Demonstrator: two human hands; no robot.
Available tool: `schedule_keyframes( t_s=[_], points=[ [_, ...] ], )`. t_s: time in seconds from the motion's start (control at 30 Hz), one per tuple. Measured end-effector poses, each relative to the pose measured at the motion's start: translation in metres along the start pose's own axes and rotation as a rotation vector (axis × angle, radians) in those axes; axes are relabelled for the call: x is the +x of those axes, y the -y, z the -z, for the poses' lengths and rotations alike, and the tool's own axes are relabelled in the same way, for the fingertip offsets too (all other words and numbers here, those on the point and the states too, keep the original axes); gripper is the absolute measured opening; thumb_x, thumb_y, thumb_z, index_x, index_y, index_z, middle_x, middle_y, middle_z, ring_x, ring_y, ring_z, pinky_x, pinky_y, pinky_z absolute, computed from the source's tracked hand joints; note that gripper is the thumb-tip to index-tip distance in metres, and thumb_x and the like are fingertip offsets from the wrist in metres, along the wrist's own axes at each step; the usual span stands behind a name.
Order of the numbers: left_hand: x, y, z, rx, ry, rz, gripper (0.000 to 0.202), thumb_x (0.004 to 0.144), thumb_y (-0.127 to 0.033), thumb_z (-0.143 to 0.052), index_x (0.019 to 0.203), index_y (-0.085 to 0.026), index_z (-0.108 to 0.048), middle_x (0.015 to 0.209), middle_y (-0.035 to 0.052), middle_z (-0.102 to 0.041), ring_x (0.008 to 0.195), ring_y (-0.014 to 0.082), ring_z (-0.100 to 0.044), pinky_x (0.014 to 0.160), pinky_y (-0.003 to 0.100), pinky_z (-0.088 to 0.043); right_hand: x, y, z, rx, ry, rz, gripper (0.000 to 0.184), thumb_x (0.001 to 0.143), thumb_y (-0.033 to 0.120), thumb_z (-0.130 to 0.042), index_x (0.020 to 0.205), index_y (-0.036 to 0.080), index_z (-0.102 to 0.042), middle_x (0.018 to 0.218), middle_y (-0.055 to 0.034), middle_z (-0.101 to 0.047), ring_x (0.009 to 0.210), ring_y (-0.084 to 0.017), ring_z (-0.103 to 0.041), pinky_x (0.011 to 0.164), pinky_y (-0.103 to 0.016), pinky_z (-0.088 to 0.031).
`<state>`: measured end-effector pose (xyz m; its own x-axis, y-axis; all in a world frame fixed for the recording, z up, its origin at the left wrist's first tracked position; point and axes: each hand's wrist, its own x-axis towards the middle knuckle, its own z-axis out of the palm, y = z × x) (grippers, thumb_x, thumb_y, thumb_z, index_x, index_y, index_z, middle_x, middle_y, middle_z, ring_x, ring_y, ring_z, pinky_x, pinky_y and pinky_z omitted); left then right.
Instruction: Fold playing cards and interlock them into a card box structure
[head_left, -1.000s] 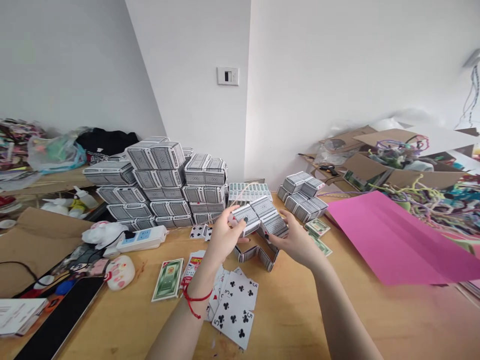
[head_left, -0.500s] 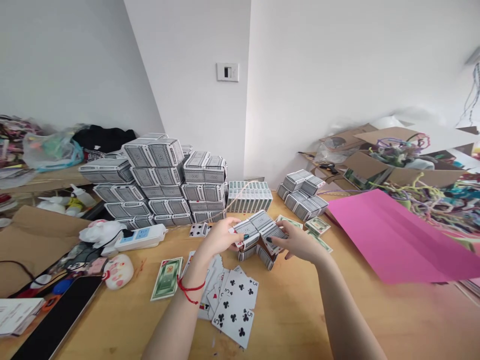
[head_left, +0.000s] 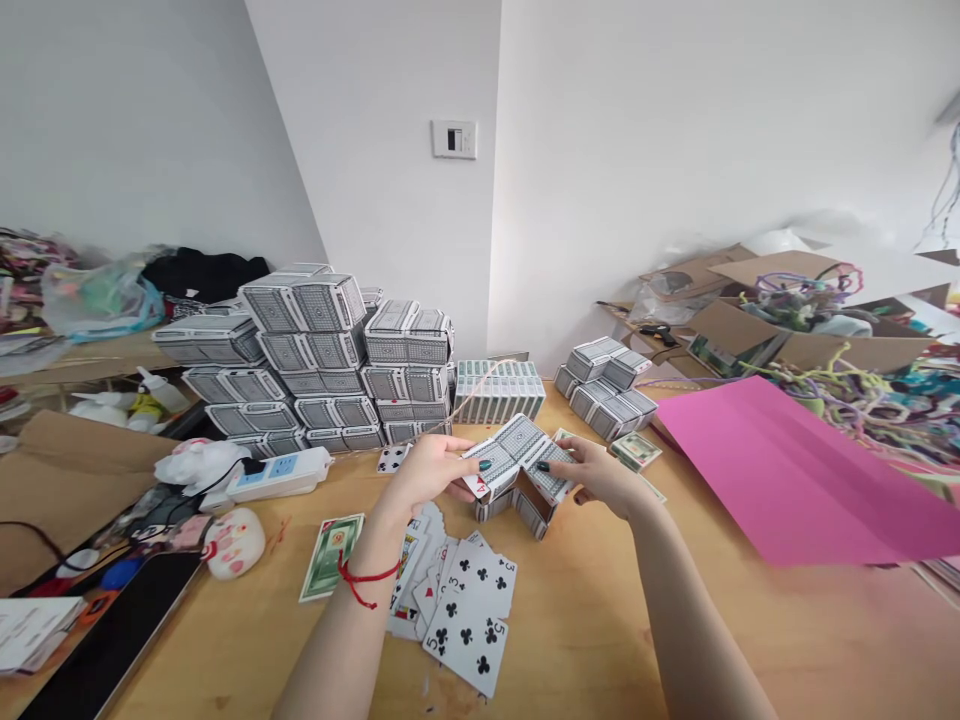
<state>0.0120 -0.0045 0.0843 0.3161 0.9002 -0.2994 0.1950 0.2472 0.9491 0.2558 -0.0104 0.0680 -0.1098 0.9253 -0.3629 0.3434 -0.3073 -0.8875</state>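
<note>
An angled block built of folded playing cards (head_left: 519, 440), patterned grey backs outward, sits on a similar card block (head_left: 532, 514) on the table. My left hand (head_left: 435, 472) grips its left arm, thumb on top, beside a card corner with a red mark. On the other arm, my right hand (head_left: 596, 476) presses with its thumb on top and fingers at the far side. The undersides of both hands' fingers are partly hidden. Nearer to me lie loose playing cards (head_left: 466, 640), face up, with a five of clubs on top.
Stacked card blocks (head_left: 315, 355) rise at the back left, and a smaller stack (head_left: 606, 390) stands at the back right. Between them is a row of card boxes (head_left: 499, 395). A pink sheet (head_left: 795, 480), power strip (head_left: 281, 475), and dark tablet-like slab (head_left: 120, 640) lie around the table.
My left thumb and hand have shifted slightly on the upper block, which now sits flatter on the lower one. My right thumb has moved a little inward along its arm.
</note>
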Motion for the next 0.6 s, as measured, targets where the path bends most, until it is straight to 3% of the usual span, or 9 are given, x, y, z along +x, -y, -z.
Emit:
schedule_keyframes(
  t_s=[0.17,0.27,0.47,0.6],
  points=[
    [-0.0045,-0.0037,-0.0042,0.001,0.014,-0.019,0.041,0.069,-0.022,-0.067,0.108,-0.012,-0.06,0.078,0.006,-0.071,0.061,0.0155,-0.065,0.055,0.024,-0.055,-0.0017,0.0011,0.0009,0.003,0.054,-0.003,0.034,0.064,0.035,-0.069,0.088,0.019,-0.052,0.085,-0.0027,-0.059,0.063,-0.012,-0.059,0.042,-0.017,-0.048],
    [-0.0056,-0.004,-0.0048,0.004,0.025,-0.035,0.038,0.07,-0.02,-0.065,0.108,-0.014,-0.06,0.077,0.0051,-0.071,0.058,0.0141,-0.065,0.054,0.024,-0.055,-0.0011,0.0011,0.001,0.084,0.115,0.022,0.031,0.063,0.032,-0.07,0.085,0.018,-0.052,0.081,-0.0024,-0.061,0.066,-0.014,-0.062,0.047,-0.022,-0.054],
    [-0.005,-0.0019,-0.0037,0.002,0.05,-0.03,0.033,0.073,-0.018,-0.061,0.105,-0.015,-0.062,0.074,0.0042,-0.071,0.06,0.0146,-0.066,0.057,0.025,-0.055,0.0029,-0.0023,0.0006,0.24,0.263,0.04,0.024,0.068,0.026,-0.065,0.088,0.017,-0.054,0.076,-0.0022,-0.065,0.06,-0.013,-0.063,0.043,-0.018,-0.052],
    [-0.0031,-0.0004,-0.006,0.012,0.052,-0.026,0.03,0.072,-0.017,-0.061,0.102,-0.016,-0.064,0.073,0.003,-0.071,0.062,0.0152,-0.066,0.059,0.026,-0.055,0.0056,-0.0057,0.0008,0.209,0.209,0.031,0.028,0.067,0.026,-0.065,0.091,0.018,-0.052,0.073,-0.0011,-0.065,0.056,-0.012,-0.062,0.039,-0.018,-0.051]
  ],
)
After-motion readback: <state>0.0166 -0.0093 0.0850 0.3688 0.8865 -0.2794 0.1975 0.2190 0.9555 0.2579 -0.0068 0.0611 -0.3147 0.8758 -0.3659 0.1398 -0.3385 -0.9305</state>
